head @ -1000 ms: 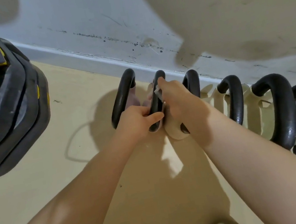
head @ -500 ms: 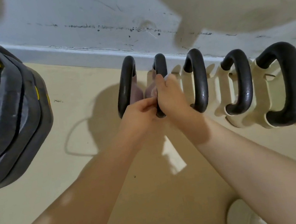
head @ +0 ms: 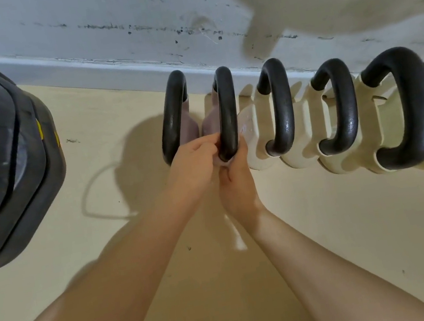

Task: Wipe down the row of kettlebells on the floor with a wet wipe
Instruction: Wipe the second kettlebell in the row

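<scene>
Both hands (head: 214,165) grip second kettlebell handle (head: 226,110) | writing: none legible

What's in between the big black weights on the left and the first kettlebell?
Only bare floor with a shadow on it lies between the black weights and the first kettlebell, in the head view.

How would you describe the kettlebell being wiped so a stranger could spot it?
Follow the white baseboard to the row of kettlebells. It is the second kettlebell from the left end, with a mauve body like the first. Unlike any other, both hands meet at the near end of its black handle.
</scene>
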